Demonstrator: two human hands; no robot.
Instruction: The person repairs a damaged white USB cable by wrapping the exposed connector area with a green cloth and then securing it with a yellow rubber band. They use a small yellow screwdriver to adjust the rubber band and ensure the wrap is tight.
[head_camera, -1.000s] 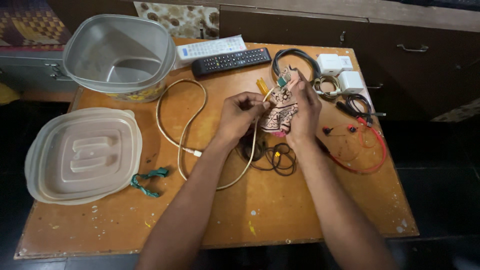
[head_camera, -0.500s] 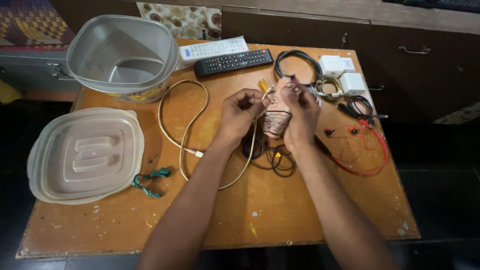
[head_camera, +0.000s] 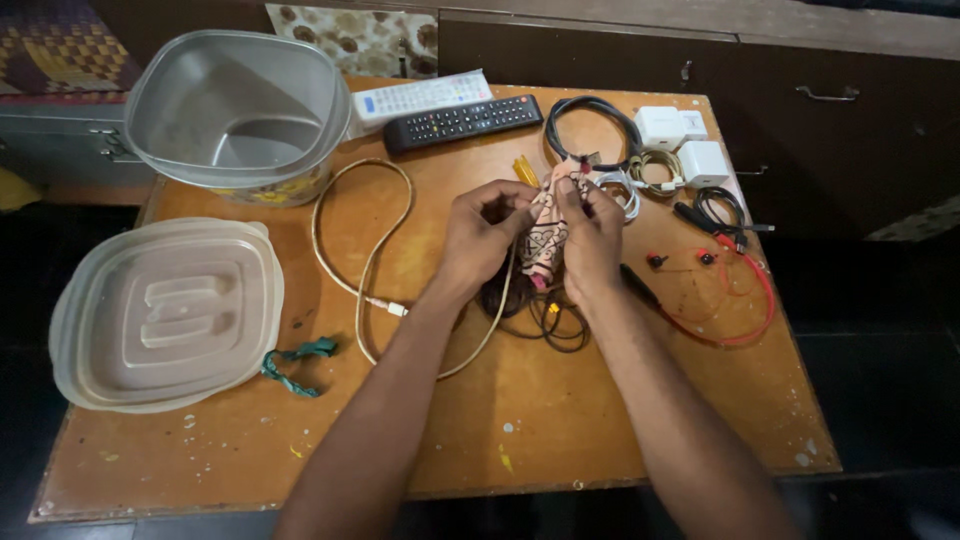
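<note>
Both hands meet just above the centre of the surface (head_camera: 600, 440). Left hand (head_camera: 478, 238) and right hand (head_camera: 592, 240): each grip closed, fingertips pinching a small patterned pouch (head_camera: 545, 240) held between them, over a dark cable bundle (head_camera: 545, 310). A beige cable (head_camera: 365, 260) loops at 9 o'clock from the hands. Grey tub (head_camera: 240, 110) at 10 o'clock, its lid (head_camera: 165, 315) at 8 o'clock, a green tie (head_camera: 295, 360) beside the lid. Black remote (head_camera: 462, 122) and white remote (head_camera: 420, 96) at 11 o'clock. Black coil (head_camera: 592, 125) at 12 o'clock, white chargers (head_camera: 680, 145) at 1 o'clock, red neckband earphones (head_camera: 735, 300) at 3 o'clock.
</note>
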